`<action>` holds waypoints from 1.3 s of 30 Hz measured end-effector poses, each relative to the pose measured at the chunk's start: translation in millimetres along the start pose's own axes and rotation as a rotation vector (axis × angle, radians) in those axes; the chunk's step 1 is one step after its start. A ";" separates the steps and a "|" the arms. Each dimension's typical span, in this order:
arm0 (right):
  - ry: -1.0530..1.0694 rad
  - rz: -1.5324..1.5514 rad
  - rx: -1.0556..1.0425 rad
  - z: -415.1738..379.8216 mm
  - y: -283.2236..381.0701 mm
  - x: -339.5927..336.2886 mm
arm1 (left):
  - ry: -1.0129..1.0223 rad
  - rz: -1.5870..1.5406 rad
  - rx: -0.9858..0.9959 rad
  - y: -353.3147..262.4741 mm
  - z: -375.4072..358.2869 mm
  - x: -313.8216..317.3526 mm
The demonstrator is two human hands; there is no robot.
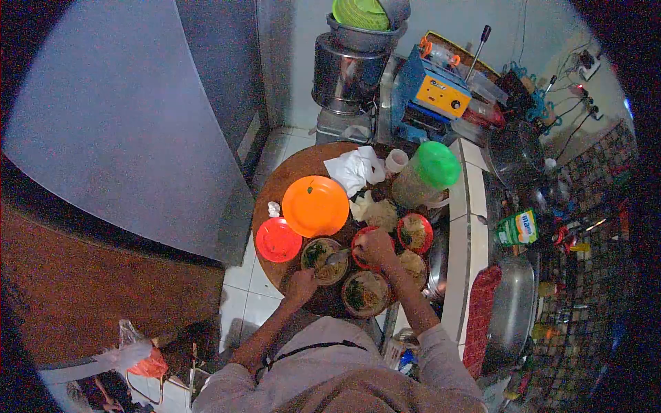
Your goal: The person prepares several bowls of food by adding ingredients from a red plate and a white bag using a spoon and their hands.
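On the round brown table, my left hand (301, 285) is closed at the near-left rim of a bowl (318, 277) of food with dark green bits. My right hand (374, 246) grips a metal spoon (337, 257), its head over that bowl. Beneath the right hand is a red bowl (358, 259), mostly covered by it. Closer to my body stands another filled bowl (366, 294) with greens. To the right are a red-rimmed bowl (414, 234) and a bowl of pale food (413, 267), partly behind my forearm.
An orange plate (315, 206) and a smaller red plate (279, 241) lie to the left. Behind are white plastic bags (352, 169), a green-lidded container (434, 168) and a cup (396, 161). A tiled counter edge (458, 275) borders the right; a blue sealing machine (434, 89) stands beyond.
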State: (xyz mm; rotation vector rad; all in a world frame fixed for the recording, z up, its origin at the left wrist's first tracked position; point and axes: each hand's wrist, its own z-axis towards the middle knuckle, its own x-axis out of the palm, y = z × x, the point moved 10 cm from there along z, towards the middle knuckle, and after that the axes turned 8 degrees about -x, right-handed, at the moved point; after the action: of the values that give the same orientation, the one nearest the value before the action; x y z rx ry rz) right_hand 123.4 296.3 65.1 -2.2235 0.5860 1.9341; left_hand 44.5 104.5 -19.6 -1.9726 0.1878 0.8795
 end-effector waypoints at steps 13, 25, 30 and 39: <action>-0.182 -0.353 -0.454 60.7 83.8 -7.5 | -0.102 -0.046 0.000 37.6 34.9 31.7; -0.062 -0.316 -0.475 72.8 77.7 3.5 | -0.104 0.085 0.063 52.6 44.1 31.3; -0.055 -0.262 -0.394 71.0 63.5 8.3 | -0.081 0.064 -0.129 60.4 45.2 28.2; 0.004 -0.095 -0.180 61.5 37.1 7.0 | 0.025 0.099 -0.147 46.9 40.3 9.8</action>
State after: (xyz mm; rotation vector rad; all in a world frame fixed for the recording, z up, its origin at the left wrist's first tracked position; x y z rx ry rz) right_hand 53.5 282.5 53.6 -2.3129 0.3114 2.0069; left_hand 9.8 113.2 -71.0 -2.1264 0.2428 0.9554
